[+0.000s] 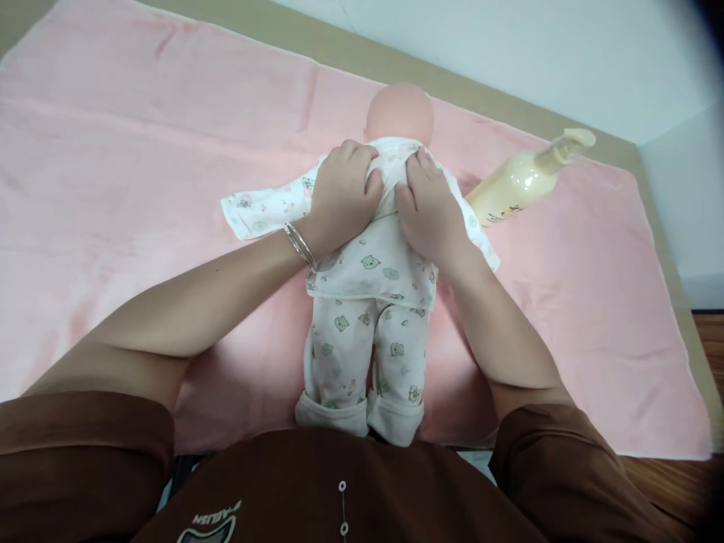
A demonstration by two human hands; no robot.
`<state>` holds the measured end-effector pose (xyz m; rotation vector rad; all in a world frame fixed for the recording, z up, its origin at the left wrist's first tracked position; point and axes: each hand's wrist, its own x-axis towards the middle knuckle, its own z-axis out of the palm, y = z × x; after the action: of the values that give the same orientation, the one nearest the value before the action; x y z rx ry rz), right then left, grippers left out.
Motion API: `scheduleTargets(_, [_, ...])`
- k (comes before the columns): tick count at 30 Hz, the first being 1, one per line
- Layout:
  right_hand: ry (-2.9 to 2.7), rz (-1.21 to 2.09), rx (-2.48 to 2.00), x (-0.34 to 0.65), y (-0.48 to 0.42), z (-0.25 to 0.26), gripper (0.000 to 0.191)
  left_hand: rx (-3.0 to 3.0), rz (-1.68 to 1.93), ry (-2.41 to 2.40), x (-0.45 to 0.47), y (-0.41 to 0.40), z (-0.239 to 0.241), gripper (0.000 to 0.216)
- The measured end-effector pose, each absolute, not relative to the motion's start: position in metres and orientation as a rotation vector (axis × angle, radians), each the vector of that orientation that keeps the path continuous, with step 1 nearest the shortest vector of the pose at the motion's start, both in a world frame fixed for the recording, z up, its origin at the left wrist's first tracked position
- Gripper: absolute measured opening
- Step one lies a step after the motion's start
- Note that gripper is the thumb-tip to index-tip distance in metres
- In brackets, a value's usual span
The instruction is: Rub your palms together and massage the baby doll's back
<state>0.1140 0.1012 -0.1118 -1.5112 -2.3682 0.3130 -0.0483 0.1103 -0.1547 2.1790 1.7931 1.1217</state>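
Observation:
A baby doll (399, 113) lies on a pink towel (141, 143), its bald head pointing away from me. It wears a white top and trousers (367, 332) printed with small bears. My left hand (342, 196) rests on the doll's upper chest with the fingers curled into the fabric near the collar. My right hand (430, 207) lies beside it on the chest, its fingers also pinching the cloth. One sleeve (254, 211) of the top spreads out to the left. A thin bangle (299, 245) circles my left wrist.
A pale yellow pump bottle (523, 181) lies on its side on the towel just right of the doll. The towel covers a tan surface (498, 94) against a white wall. Wooden floor (710, 339) shows at the right edge.

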Motion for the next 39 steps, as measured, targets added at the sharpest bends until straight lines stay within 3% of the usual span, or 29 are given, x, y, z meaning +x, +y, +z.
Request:
scheduleTargets(4, [-2.351, 0.358, -1.53, 0.124, 0.122, -0.113, 0.049, 2.271, 0.905, 1.777, -0.042, 0.081, -0.141, 0.046])
scheduleTargets(8, [-2.392, 0.283, -1.6, 0.121, 0.111, -0.107, 0.052, 2.308, 0.936, 1.624, -0.041, 0.072, -0.143, 0.056])
scheduleTargets(14, [-2.447, 0.16, -1.495, 0.114, 0.072, -0.106, 0.056, 2.117, 0.983, 1.692, -0.057, 0.119, -0.156, 0.045])
scheduleTargets(18, [-2.454, 0.209, -1.462, 0.118, 0.08, -0.106, 0.053, 2.181, 0.908, 1.708, -0.051, 0.106, -0.146, 0.04])
scheduleTargets(22, [-2.397, 0.226, -1.627, 0.123, 0.11, -0.103, 0.046, 2.269, 0.938, 1.654, -0.038, 0.071, -0.135, 0.052])
scheduleTargets(27, [-2.559, 0.191, -1.665, 0.12, 0.102, -0.092, 0.057, 2.12, 1.005, 1.559, -0.054, 0.101, -0.151, 0.036])
scheduleTargets(30, [-2.612, 0.204, -1.615, 0.114, 0.079, -0.088, 0.064, 2.028, 0.993, 1.612, -0.064, 0.127, -0.161, 0.044])
scheduleTargets(39, [-2.364, 0.273, -1.67, 0.118, 0.116, -0.104, 0.045, 2.252, 0.974, 1.552, -0.039, 0.07, -0.137, 0.054])
